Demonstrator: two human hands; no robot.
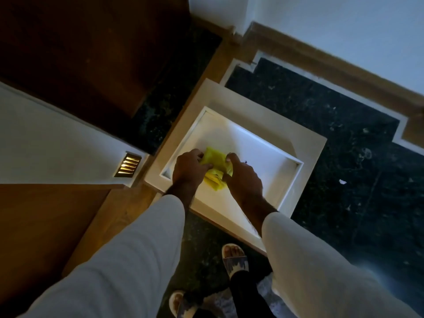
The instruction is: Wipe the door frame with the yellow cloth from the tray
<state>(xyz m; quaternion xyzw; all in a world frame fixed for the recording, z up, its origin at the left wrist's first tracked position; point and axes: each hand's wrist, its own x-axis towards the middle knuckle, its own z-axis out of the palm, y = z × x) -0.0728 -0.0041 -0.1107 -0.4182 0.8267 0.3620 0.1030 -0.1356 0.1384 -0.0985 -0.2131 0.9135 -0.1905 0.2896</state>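
A yellow cloth (215,168), folded and crumpled, lies in a white tray (270,161) that rests on a white stand low in front of me. My left hand (189,167) grips the cloth's left edge with closed fingers. On the cloth's right side my right hand (243,180) pinches the fabric between thumb and fingers. Both arms wear light sleeves. A dark brown wooden door (87,49) and its frame stand to the upper left.
Dark green marble floor (332,138) with a white and brown border spreads to the right. A small lit wall vent light (128,165) glows at left. White wall (344,26) sits above. My sandalled feet (234,258) stand below the tray.
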